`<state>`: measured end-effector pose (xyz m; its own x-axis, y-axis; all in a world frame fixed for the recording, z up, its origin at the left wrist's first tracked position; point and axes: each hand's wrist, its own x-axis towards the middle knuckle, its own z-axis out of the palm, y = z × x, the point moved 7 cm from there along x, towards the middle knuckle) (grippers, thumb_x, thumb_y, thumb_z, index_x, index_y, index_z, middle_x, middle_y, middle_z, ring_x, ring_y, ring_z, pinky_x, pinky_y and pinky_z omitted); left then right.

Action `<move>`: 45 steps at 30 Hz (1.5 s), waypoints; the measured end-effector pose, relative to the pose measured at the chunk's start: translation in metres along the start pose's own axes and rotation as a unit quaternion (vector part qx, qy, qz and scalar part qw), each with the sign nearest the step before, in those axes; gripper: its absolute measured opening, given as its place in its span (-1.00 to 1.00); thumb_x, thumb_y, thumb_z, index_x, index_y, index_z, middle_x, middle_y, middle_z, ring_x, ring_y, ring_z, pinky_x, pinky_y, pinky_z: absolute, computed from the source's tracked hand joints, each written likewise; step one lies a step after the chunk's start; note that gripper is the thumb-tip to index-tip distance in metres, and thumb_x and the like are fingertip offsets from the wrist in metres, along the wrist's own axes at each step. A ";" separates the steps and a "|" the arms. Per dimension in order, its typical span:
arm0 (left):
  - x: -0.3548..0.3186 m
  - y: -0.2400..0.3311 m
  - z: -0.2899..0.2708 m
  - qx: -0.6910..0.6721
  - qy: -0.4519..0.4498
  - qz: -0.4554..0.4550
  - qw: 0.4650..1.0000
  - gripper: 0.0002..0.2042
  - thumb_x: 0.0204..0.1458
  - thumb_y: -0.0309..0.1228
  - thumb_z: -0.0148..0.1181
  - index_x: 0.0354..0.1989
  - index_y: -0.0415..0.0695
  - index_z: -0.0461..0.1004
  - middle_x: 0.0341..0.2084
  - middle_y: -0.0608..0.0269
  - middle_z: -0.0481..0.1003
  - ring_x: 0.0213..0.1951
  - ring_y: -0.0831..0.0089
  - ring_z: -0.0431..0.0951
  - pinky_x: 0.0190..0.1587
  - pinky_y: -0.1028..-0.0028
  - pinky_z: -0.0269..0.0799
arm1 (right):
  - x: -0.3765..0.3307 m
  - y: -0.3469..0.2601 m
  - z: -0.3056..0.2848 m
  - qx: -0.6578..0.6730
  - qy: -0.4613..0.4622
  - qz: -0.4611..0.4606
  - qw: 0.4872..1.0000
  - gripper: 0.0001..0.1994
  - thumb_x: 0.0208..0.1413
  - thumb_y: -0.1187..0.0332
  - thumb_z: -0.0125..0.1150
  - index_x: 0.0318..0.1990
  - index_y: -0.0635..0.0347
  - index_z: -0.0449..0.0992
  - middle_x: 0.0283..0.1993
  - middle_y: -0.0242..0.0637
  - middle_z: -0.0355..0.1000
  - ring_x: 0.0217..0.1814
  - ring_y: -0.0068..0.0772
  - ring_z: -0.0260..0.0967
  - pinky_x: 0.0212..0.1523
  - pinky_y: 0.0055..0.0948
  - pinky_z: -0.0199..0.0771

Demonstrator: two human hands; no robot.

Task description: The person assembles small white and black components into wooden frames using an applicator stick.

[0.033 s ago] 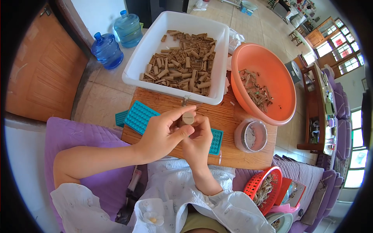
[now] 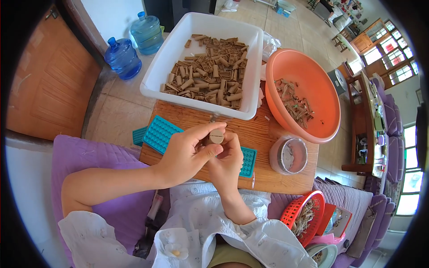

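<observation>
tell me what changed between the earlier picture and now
Nothing visibly changed: nothing was taken hold of or let go. The left hand and right hand still hold the round-ended tan piece; the white tub, orange basin and teal tray stayed put.

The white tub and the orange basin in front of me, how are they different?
The white tub is rectangular with rounded corners, while the orange basin is round. The white tub holds a broad layer of light brown pieces, many tube-like; the orange basin has a smaller scatter of thin, crinkled scraps. Both are open-topped, with bare inner surface showing.
</observation>
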<state>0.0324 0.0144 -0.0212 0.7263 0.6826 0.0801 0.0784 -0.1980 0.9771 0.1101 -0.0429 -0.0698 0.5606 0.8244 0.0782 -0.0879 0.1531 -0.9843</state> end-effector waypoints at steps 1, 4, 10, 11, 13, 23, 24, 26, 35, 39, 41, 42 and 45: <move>0.000 0.001 -0.001 0.000 -0.002 -0.002 1.000 -0.71 -0.03 -0.50 0.05 -0.09 -0.25 0.31 -0.24 0.10 0.42 -0.29 0.48 0.46 -0.25 0.55 0.37 | 0.000 -0.002 0.002 0.001 0.002 0.002 1.000 -0.74 -0.10 0.58 0.15 -0.20 0.32 0.31 -0.29 -0.27 0.36 -0.30 -0.56 0.34 -0.28 -0.60 0.39; -0.001 0.022 -0.002 0.105 0.008 0.125 0.987 -0.69 -0.06 -0.41 0.10 -0.13 -0.25 0.31 -0.27 0.05 0.41 -0.32 0.34 0.46 -0.33 0.49 0.38 | -0.005 -0.013 0.015 -0.104 -0.061 -0.060 0.991 -0.84 -0.16 0.58 0.11 -0.34 0.31 0.37 -0.40 -0.24 0.36 -0.39 -0.40 0.36 -0.40 -0.48 0.36; -0.008 0.032 0.007 0.159 -0.051 0.218 0.962 -0.71 -0.05 -0.29 0.08 -0.21 -0.22 0.29 -0.42 0.12 0.37 -0.40 0.23 0.40 -0.38 0.39 0.32 | -0.018 -0.023 0.022 -0.083 -0.042 -0.122 0.988 -0.91 -0.18 0.59 0.07 -0.44 0.30 0.37 -0.51 -0.23 0.35 -0.46 -0.26 0.36 -0.47 -0.46 0.33; -0.008 0.033 0.008 0.155 -0.053 0.218 0.962 -0.71 -0.04 -0.29 0.07 -0.22 -0.21 0.29 -0.44 0.12 0.36 -0.42 0.23 0.39 -0.38 0.39 0.31 | -0.019 -0.023 0.021 -0.062 -0.031 -0.122 0.990 -0.92 -0.18 0.59 0.07 -0.45 0.30 0.37 -0.50 -0.22 0.35 -0.45 -0.27 0.36 -0.47 -0.46 0.32; -0.007 0.033 0.009 0.151 -0.060 0.218 0.962 -0.72 -0.04 -0.29 0.07 -0.23 -0.21 0.29 -0.46 0.13 0.35 -0.43 0.24 0.38 -0.39 0.39 0.30 | -0.018 -0.024 0.021 -0.071 -0.035 -0.134 0.988 -0.91 -0.16 0.58 0.07 -0.42 0.30 0.36 -0.49 -0.22 0.35 -0.45 -0.27 0.36 -0.47 -0.47 0.32; -0.003 -0.001 0.011 -0.020 -0.055 0.067 0.996 -0.66 0.07 -0.15 -0.08 -0.17 -0.19 0.24 -0.40 0.21 0.38 -0.36 0.48 0.40 -0.36 0.52 0.33 | -0.005 -0.031 -0.039 -0.137 -0.282 0.005 0.949 -0.71 -0.02 0.44 0.10 -0.11 0.32 0.32 -0.39 -0.31 0.35 -0.38 -0.55 0.30 -0.35 -0.54 0.31; -0.002 -0.005 0.009 -0.067 -0.043 0.045 0.996 -0.66 0.09 -0.14 -0.12 -0.16 -0.19 0.22 -0.41 0.23 0.37 -0.39 0.55 0.40 -0.39 0.57 0.33 | -0.001 -0.030 -0.066 -0.151 -0.234 0.033 0.960 -0.72 -0.01 0.44 0.09 -0.12 0.32 0.33 -0.38 -0.30 0.35 -0.37 -0.55 0.31 -0.35 -0.53 0.32; -0.002 -0.007 0.012 -0.119 -0.067 -0.025 0.990 -0.67 0.10 -0.15 -0.15 -0.17 -0.19 0.21 -0.43 0.25 0.37 -0.44 0.59 0.38 -0.43 0.61 0.30 | 0.009 -0.014 -0.134 -0.222 -0.104 0.065 0.967 -0.76 -0.01 0.43 0.07 -0.18 0.34 0.36 -0.39 -0.25 0.38 -0.36 -0.53 0.34 -0.35 -0.51 0.33; -0.010 -0.021 0.024 -0.060 -0.151 -0.142 0.976 -0.67 0.16 -0.16 -0.28 -0.11 -0.15 0.23 -0.50 0.31 0.32 -0.53 0.70 0.22 -0.47 0.67 0.17 | 0.037 0.023 -0.259 -0.620 0.017 0.086 0.779 -0.81 -0.23 0.40 0.17 -0.44 0.35 0.46 -0.49 -0.02 0.41 -0.39 -0.08 0.39 -0.33 -0.28 0.36; -0.009 -0.019 0.025 -0.064 -0.154 -0.128 0.978 -0.56 0.16 -0.09 -0.38 0.02 -0.16 0.17 -0.48 0.35 0.27 -0.58 0.74 0.11 -0.55 0.74 0.07 | 0.043 0.043 -0.260 -0.724 -0.029 0.106 0.681 -0.83 -0.25 0.40 0.17 -0.48 0.33 0.47 -0.46 0.01 0.41 -0.37 -0.03 0.38 -0.30 -0.23 0.35; -0.009 -0.020 0.023 -0.076 -0.151 -0.146 0.975 -0.57 0.16 -0.10 -0.39 0.03 -0.16 0.17 -0.46 0.35 0.28 -0.56 0.73 0.11 -0.53 0.74 0.08 | 0.045 0.053 -0.268 -0.736 -0.004 0.146 0.661 -0.87 -0.24 0.43 0.12 -0.50 0.32 0.47 -0.45 0.03 0.40 -0.34 0.02 0.36 -0.28 -0.18 0.33; -0.009 -0.021 0.023 -0.095 -0.150 -0.159 0.971 -0.59 0.16 -0.14 -0.36 0.02 -0.16 0.18 -0.43 0.34 0.29 -0.53 0.72 0.14 -0.50 0.73 0.11 | 0.045 0.053 -0.270 -0.736 -0.005 0.146 0.661 -0.87 -0.24 0.43 0.12 -0.50 0.32 0.47 -0.45 0.03 0.40 -0.34 0.02 0.36 -0.28 -0.18 0.33; -0.010 -0.026 0.024 -0.121 -0.143 -0.184 0.965 -0.67 0.16 -0.24 -0.30 0.00 -0.14 0.19 -0.36 0.34 0.30 -0.42 0.70 0.21 -0.40 0.69 0.20 | 0.046 0.044 -0.265 -0.709 -0.016 0.090 0.699 -0.87 -0.20 0.47 0.05 -0.45 0.29 0.47 -0.45 0.05 0.39 -0.34 0.03 0.35 -0.28 -0.17 0.33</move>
<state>0.0397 -0.0037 -0.0522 0.8412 0.4459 -0.3058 0.2313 0.2146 0.9489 0.3501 -0.1429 -0.1517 0.6245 0.7762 -0.0868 0.7630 -0.6301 -0.1445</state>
